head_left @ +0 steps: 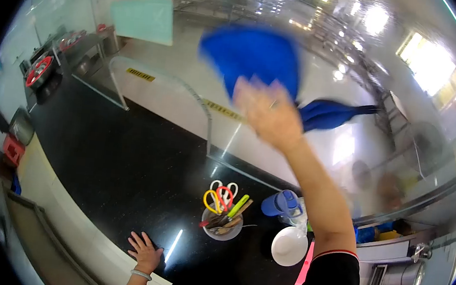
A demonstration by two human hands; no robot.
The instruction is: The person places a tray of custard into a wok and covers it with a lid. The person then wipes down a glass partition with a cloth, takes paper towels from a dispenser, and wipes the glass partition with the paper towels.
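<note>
My right hand (pixel 267 110) is raised at arm's length, blurred by motion, with a blue cloth (pixel 255 54) in it. The cloth spreads out beyond my fingers in front of a clear glass screen. Right of the wrist is more dark blue fabric (pixel 326 114), tapering to a point; whether it belongs to the same cloth I cannot tell. Down at the counter's near edge, my left hand (pixel 146 253) lies flat with its fingers spread, touching the black countertop (pixel 105 158). A bracelet circles that wrist.
A bowl (pixel 224 234) of scissors and knives stands on the counter. Beside it are a blue-lidded cup (pixel 280 203) and a white bowl (pixel 289 246). The glass screen's curved edge (pixel 209 124) rises from the far side. A red-rimmed basin (pixel 39 72) sits far left.
</note>
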